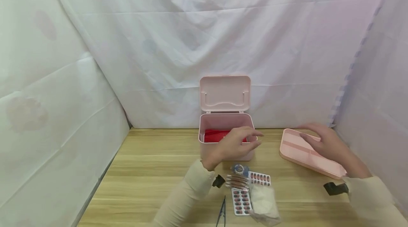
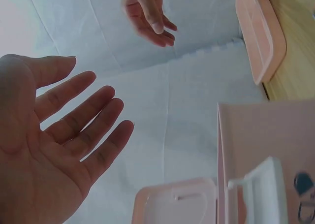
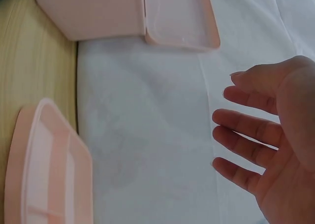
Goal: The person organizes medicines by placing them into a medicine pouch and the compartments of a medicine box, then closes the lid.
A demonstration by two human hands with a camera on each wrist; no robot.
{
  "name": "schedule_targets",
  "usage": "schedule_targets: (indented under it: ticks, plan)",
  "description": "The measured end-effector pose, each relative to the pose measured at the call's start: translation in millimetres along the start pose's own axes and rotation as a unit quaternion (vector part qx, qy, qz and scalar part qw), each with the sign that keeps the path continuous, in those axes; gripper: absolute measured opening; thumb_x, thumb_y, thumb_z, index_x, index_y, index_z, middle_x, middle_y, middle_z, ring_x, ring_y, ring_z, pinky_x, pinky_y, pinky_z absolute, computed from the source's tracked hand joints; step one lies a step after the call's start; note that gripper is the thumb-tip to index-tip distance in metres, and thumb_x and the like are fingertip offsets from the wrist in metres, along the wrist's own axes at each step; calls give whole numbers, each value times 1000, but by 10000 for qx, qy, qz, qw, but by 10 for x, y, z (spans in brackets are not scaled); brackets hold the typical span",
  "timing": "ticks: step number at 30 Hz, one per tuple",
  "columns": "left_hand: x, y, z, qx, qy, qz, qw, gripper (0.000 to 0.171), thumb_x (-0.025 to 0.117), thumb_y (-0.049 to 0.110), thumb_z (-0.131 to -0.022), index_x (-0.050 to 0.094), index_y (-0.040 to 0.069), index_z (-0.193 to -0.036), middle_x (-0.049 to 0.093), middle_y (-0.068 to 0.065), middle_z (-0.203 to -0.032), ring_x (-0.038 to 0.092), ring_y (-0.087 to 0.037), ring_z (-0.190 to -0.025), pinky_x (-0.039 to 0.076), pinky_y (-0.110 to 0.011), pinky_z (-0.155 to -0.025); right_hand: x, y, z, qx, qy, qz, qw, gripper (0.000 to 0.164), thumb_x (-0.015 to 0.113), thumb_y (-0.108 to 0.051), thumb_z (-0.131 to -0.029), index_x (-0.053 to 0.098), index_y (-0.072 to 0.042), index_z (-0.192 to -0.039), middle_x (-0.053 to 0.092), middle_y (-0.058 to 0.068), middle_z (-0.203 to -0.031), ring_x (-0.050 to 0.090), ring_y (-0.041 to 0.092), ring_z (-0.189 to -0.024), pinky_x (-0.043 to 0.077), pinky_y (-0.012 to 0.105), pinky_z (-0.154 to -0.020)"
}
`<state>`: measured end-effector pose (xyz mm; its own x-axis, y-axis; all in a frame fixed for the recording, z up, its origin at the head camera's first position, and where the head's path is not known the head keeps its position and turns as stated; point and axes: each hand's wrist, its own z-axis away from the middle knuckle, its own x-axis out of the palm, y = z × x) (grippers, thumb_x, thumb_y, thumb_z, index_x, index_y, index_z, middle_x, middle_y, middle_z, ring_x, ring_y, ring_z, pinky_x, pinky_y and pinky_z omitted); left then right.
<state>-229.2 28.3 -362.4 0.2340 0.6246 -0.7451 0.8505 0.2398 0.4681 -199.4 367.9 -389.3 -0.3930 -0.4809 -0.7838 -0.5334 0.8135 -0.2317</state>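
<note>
A pink box (image 1: 207,151) stands at the back of the table, its lid (image 1: 225,92) raised against the curtain. Something red (image 1: 213,135) lies inside it. My left hand (image 1: 234,143) hovers in front of the box, overlapping its rim in the head view; the left wrist view shows its fingers spread and holding nothing. To the right, my right hand (image 1: 328,145) hangs over a pink divided tray (image 1: 298,152), fingers apart and bare of any object. In the right wrist view the tray (image 3: 56,160) sits well away from the fingers (image 3: 246,150).
Near the front lie tweezers (image 1: 221,211), two capsule blister packs (image 1: 241,202), a bundle of brown-tipped sticks in wrapping (image 1: 237,182), a blue-and-white ring-shaped item (image 1: 239,169) and a bagged white pad (image 1: 264,200). White curtains (image 1: 159,43) enclose the wooden table (image 1: 143,177) at the back and sides.
</note>
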Motion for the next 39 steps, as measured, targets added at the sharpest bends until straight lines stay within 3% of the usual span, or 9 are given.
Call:
schedule_targets:
  ticks: [4,9,15,19,23,26,31,35,39]
  plan:
    - [93,61,-54,-115,-212,319,9992,29,62,20,-98,67,9,-124,69,-2,-117,61,-6,-107,46,-13,-92,-41,175,185,290,36,-165,9994,25,73,-5,-87,70,-6,-112,70,14,-109,50,-5,-107,29,2,-87]
    - [241,99,-113,-99,-477,482,9976,31,59,22,-100,66,10,-128,68,0,-125,60,-4,-113,47,-15,-94,-134,395,460,1147,-232,-152,9930,24,68,-14,-94,69,-6,-116,69,17,-113,42,-17,-100,40,15,-74]
    - [447,75,-182,-191,-659,679,9953,29,59,20,-100,66,11,-127,69,1,-123,60,2,-110,47,-11,-90,-210,650,762,1864,-275,-268,9817,30,64,-18,-97,65,-1,-122,55,-20,-113,35,-25,-91,41,18,-66]
    - [588,45,-230,-383,-810,961,9913,27,59,19,-100,67,10,-125,70,1,-120,60,5,-107,48,-12,-89,-219,785,924,2220,-193,-289,9744,36,63,-19,-97,61,5,-124,61,3,-115,32,-26,-89,38,15,-64]
    - [733,28,-259,-732,-1005,1082,9863,29,59,20,-100,65,10,-127,69,1,-121,60,3,-109,48,-12,-90,-181,890,1068,2319,-148,-211,9724,41,63,-17,-96,57,11,-125,55,38,-121,60,14,-95,41,25,-69]
    - [838,22,-270,-1023,-1073,1057,9833,32,59,22,-100,63,11,-129,67,3,-124,60,1,-112,47,-11,-90,-129,961,1175,2348,-98,-186,9718,42,62,-15,-96,55,15,-124,52,43,-121,52,57,-95,41,33,-71]
    - [1002,18,-287,-1693,-887,1350,9722,39,61,27,-98,58,12,-134,64,2,-128,61,-5,-115,47,-11,-89,-49,1030,1325,2712,-280,-323,9616,47,58,-19,-98,50,16,-128,49,46,-122,50,62,-99,44,34,-69]
    - [1121,-4,-319,-2463,-697,1573,9538,49,64,29,-94,54,13,-139,63,1,-129,60,-8,-117,48,-16,-90,31,988,1373,3319,-818,-632,9376,60,49,-31,-103,36,14,-141,39,48,-129,45,64,-108,44,65,-75]
    - [1294,-63,-368,-3020,-473,1675,9373,59,68,30,-91,49,14,-144,59,0,-137,55,-14,-125,45,-23,-98,107,949,1394,3702,-1164,-903,9172,71,42,-37,-105,17,13,-150,28,51,-136,39,67,-116,40,72,-84]
